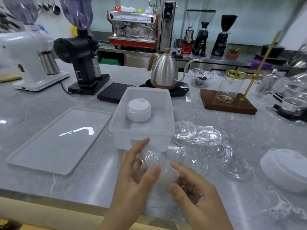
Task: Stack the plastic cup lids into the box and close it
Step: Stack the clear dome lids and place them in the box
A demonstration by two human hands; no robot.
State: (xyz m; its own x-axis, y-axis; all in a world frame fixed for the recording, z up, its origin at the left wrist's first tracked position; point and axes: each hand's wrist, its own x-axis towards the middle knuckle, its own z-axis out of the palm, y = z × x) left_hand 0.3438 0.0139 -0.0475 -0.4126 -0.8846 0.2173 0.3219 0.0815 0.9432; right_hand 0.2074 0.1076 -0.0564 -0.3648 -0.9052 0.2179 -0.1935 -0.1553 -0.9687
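Far left on the grey counter (41, 103), the box lid (59, 140) lies flat and waiting, well apart from the hands. Next along, the frosted box (141, 133) stands open, a white lid stack (139, 110) already sitting inside toward its far-left part, with bare floor around it. Just in front of the box, the left hand (132, 176) wraps its fingers and thumb around a nested stack of clear lids (157, 165), held on its side, and the right hand (191, 193) closes on the near end, thumb pressed against it. Both are clamped on that stack.

My read: square the rims flush now, then tip the stack upright and lower it beside the white one, keeping clear of the box's near wall. To the right, loose clear lids (211, 146) lie overlapping, just beside the box, and a pile of white lids (285, 170) sits near the frame's right edge. The counter's front edge runs close under the wrists, so drops could roll off; the straight path forward looks open.
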